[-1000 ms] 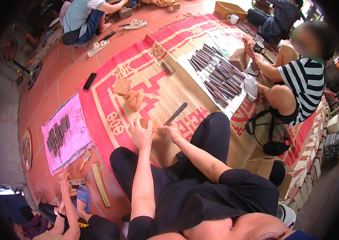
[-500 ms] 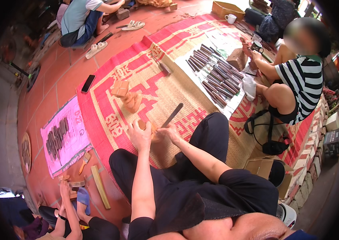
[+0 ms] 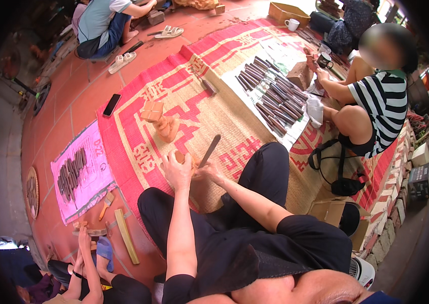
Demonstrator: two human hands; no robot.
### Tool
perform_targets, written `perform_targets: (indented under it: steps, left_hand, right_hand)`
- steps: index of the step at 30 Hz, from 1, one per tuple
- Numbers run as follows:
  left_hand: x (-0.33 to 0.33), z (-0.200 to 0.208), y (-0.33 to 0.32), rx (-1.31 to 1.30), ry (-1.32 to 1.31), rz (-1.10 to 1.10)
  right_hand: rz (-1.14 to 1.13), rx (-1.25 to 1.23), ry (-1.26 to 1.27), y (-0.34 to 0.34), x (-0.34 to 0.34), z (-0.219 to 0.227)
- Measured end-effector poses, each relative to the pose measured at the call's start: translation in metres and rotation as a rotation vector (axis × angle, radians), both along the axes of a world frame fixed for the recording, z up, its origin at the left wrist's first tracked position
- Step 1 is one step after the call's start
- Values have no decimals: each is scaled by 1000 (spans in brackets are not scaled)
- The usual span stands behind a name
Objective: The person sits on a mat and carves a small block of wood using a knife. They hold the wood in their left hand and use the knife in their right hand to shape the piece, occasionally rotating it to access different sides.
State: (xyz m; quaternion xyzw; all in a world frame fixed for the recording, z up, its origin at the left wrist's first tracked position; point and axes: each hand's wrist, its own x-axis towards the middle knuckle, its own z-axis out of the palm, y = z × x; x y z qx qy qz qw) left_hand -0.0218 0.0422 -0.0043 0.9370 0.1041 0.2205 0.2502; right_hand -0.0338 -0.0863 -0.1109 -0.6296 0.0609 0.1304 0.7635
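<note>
My left hand (image 3: 178, 173) is closed round a light-brown piece of carved wood (image 3: 180, 156), whose flat end shows above the fingers. Close beside it, my right hand (image 3: 209, 171) grips a long, flat, dark file-like tool (image 3: 210, 151) that points up and away. The tool's lower end meets the wood near my left hand; the exact contact is hidden by my fingers. Just beyond my hands, a similar carved wooden figure (image 3: 166, 127) with a square top stands upright on the red and tan woven mat (image 3: 138, 152).
A phone (image 3: 112, 105) lies at the mat's left edge. Many dark-handled tools (image 3: 280, 101) lie on a white sheet, others on a pink sheet (image 3: 98, 172). A co-worker in stripes (image 3: 384, 106) squats at right; another's hands (image 3: 83, 240) work lower left. A wooden strip (image 3: 126, 237) lies nearby.
The dark tool has drawn back toward me and turned steeper, my right hand shifting slightly left and nearer. My left hand and the wood stay in place.
</note>
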Motion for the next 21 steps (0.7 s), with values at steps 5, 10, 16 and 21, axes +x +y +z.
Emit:
perform_targets:
  steps: [5, 10, 16, 21]
  left_hand:
    - [0, 1, -1, -9, -21, -6]
    - [2, -4, 2, 8, -34, -17]
    - [0, 3, -1, -6, -14, 0]
    - [1, -2, -1, 0, -27, -8]
  right_hand:
    - [-171, 99, 159, -2, 11, -12]
    - [-21, 49, 4, -3, 4, 5]
    - [-82, 217, 120, 5, 1, 7]
    - [-99, 11, 75, -10, 9, -6]
